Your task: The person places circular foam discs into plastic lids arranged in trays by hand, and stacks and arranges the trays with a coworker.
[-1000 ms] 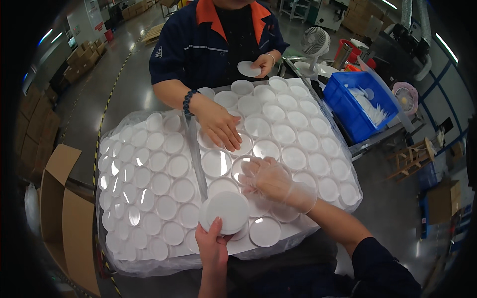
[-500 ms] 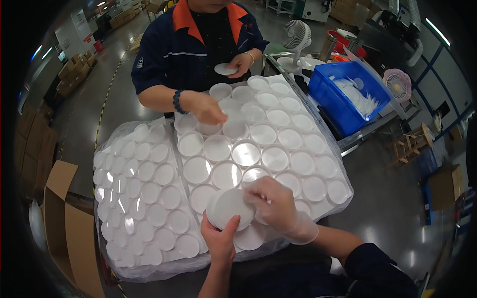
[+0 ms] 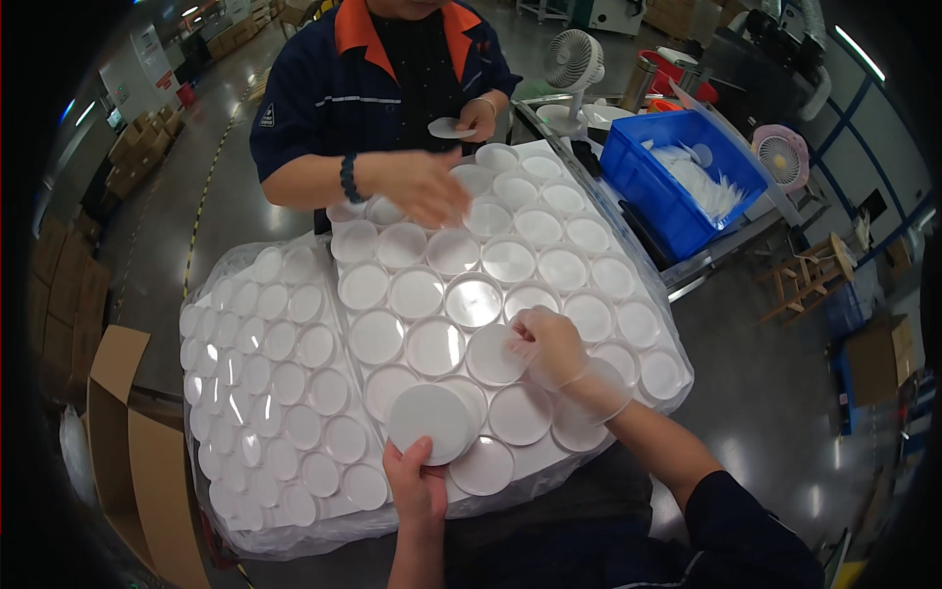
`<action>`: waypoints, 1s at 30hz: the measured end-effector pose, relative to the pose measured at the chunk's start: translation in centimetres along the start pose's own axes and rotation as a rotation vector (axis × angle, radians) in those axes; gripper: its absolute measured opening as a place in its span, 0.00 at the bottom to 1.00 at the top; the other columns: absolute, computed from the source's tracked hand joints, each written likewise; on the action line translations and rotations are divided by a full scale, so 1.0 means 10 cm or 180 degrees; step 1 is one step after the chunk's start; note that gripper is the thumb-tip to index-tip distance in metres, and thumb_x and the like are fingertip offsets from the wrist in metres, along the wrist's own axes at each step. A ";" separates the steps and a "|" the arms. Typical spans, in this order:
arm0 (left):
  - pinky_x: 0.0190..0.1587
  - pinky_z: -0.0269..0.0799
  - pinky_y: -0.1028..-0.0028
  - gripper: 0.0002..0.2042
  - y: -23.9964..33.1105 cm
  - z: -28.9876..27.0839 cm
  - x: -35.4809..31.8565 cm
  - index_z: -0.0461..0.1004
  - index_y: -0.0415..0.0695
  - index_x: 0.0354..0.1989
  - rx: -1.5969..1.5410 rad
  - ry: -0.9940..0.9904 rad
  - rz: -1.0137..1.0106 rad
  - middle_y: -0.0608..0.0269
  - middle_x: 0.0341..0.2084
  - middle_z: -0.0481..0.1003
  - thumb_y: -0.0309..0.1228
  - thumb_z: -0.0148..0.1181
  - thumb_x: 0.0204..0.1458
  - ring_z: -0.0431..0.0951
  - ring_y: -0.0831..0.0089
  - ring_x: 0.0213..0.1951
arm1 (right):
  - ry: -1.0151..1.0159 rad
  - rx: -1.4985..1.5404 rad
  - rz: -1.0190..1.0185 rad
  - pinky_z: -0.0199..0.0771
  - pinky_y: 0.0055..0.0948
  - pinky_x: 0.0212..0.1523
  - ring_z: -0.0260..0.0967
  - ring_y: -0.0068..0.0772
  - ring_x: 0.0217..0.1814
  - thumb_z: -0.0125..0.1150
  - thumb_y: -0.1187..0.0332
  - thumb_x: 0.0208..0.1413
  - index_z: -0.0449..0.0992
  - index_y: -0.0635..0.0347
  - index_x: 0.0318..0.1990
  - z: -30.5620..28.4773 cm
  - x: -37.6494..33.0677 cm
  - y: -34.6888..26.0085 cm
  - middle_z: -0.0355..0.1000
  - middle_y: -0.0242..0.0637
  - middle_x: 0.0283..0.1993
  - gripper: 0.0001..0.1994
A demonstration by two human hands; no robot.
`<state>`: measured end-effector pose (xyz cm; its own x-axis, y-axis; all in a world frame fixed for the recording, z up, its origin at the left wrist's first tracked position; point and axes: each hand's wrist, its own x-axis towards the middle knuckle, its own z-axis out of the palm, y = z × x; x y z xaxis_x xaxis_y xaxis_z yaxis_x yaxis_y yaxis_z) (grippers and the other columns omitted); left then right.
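Note:
Near the table's front edge, my left hand (image 3: 416,481) grips a stack of thin round white discs (image 3: 429,424), thumb on top. My right hand (image 3: 551,346) is closed over a shallow round white dish (image 3: 520,414) group, its fingertips pinching the rim of a thin white disc (image 3: 493,355) that lies over one dish. A translucent cuff (image 3: 601,389) circles my right wrist. Across the table a co-worker's hand (image 3: 427,188), blurred, hovers over the far dishes; the co-worker's other hand (image 3: 479,118) holds a few white discs (image 3: 449,129).
More dishes in rows cover a plastic-wrapped lower stack (image 3: 285,373) at left. A blue bin (image 3: 628,177) with white pieces stands on a cart at right, beside a white fan (image 3: 574,64). An open cardboard box (image 3: 162,471) is at the lower left.
My right hand has moved away from the stack, forward to a dish, with a disc at its fingertips. The left hand and stack shifted slightly left. The co-worker's near hand moved right.

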<state>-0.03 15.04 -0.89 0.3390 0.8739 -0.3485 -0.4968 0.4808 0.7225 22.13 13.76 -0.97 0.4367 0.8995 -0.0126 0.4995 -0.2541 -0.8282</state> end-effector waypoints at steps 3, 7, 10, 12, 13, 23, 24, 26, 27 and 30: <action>0.44 0.71 0.64 0.24 0.05 0.02 -0.03 0.58 0.34 0.49 -0.0267 -0.0170 -0.0196 0.53 0.43 0.66 0.27 0.55 0.42 0.71 0.63 0.43 | 0.0312 -0.1591 -0.0716 0.67 0.31 0.32 0.66 0.42 0.32 0.57 0.69 0.42 0.68 0.65 0.32 0.09 -0.02 -0.04 0.67 0.40 0.32 0.10; 0.46 0.70 0.64 0.23 0.04 0.08 0.00 0.60 0.35 0.48 0.0268 -0.0230 -0.0079 0.55 0.40 0.68 0.26 0.57 0.42 0.72 0.64 0.42 | 0.0233 -0.2134 -0.2063 0.67 0.33 0.33 0.66 0.41 0.37 0.53 0.69 0.43 0.67 0.62 0.33 0.17 -0.07 0.02 0.66 0.39 0.35 0.09; 0.45 0.69 0.68 0.22 -0.01 0.12 0.03 0.61 0.35 0.47 0.0834 -0.0209 0.0409 0.57 0.39 0.69 0.23 0.59 0.41 0.72 0.67 0.41 | -0.0322 -0.1523 -0.2128 0.67 0.33 0.32 0.66 0.41 0.36 0.53 0.69 0.43 0.68 0.60 0.33 0.13 -0.09 -0.01 0.67 0.39 0.34 0.09; 0.43 0.68 0.72 0.22 -0.02 0.20 0.02 0.62 0.35 0.45 0.1070 -0.0182 0.0591 0.57 0.38 0.69 0.22 0.61 0.39 0.72 0.70 0.39 | -0.0522 -0.1176 -0.2136 0.66 0.33 0.32 0.66 0.40 0.35 0.55 0.68 0.43 0.69 0.59 0.34 0.05 -0.15 -0.13 0.67 0.38 0.34 0.10; 0.41 0.67 0.76 0.22 -0.02 0.22 0.02 0.63 0.35 0.43 0.1303 -0.0126 0.0780 0.57 0.37 0.70 0.21 0.63 0.38 0.72 0.73 0.38 | -0.0466 -0.0104 -0.1331 0.66 0.32 0.31 0.65 0.40 0.34 0.57 0.68 0.41 0.70 0.58 0.36 0.04 -0.24 -0.26 0.67 0.38 0.33 0.12; 0.45 0.70 0.67 0.22 -0.28 0.28 -0.05 0.62 0.34 0.46 0.0859 -0.0325 -0.0064 0.56 0.38 0.69 0.25 0.61 0.42 0.72 0.66 0.40 | 0.0370 0.2432 0.0641 0.63 0.23 0.25 0.64 0.27 0.22 0.57 0.76 0.44 0.72 0.60 0.29 -0.23 -0.74 -0.26 0.67 0.35 0.22 0.03; 0.44 0.70 0.64 0.22 -0.27 0.27 -0.07 0.61 0.33 0.47 0.0641 -0.0352 -0.0228 0.55 0.39 0.69 0.25 0.60 0.42 0.72 0.64 0.41 | 0.0379 0.2432 0.0653 0.63 0.23 0.25 0.64 0.27 0.22 0.57 0.76 0.44 0.72 0.60 0.29 -0.28 -0.70 -0.17 0.67 0.35 0.22 0.03; 0.44 0.71 0.62 0.23 -0.27 0.27 -0.10 0.60 0.33 0.48 0.0428 -0.0400 -0.0408 0.54 0.40 0.68 0.26 0.59 0.43 0.71 0.63 0.43 | 0.1101 0.1891 0.0894 0.64 0.25 0.24 0.64 0.31 0.20 0.55 0.75 0.45 0.71 0.61 0.25 -0.43 -0.52 0.11 0.67 0.38 0.20 0.01; 0.43 0.71 0.62 0.24 -0.26 0.29 -0.12 0.59 0.33 0.49 0.0424 -0.0320 -0.0401 0.53 0.41 0.68 0.26 0.58 0.43 0.71 0.63 0.43 | 0.1162 0.1874 0.0907 0.64 0.25 0.24 0.64 0.31 0.20 0.55 0.75 0.45 0.71 0.61 0.25 -0.47 -0.52 0.23 0.67 0.38 0.20 0.01; 0.43 0.71 0.65 0.23 -0.27 0.34 -0.15 0.60 0.33 0.48 0.0341 -0.0133 -0.0405 0.53 0.41 0.68 0.24 0.58 0.42 0.71 0.64 0.43 | 0.0738 0.0201 0.0374 0.64 0.27 0.24 0.64 0.32 0.20 0.55 0.72 0.45 0.70 0.62 0.25 -0.47 -0.48 0.39 0.67 0.39 0.21 0.04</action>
<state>3.52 12.13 -0.32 0.4277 0.8017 -0.4176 -0.3606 0.5750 0.7345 25.49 6.77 -1.51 0.6523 0.7579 0.0120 0.3908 -0.3227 -0.8621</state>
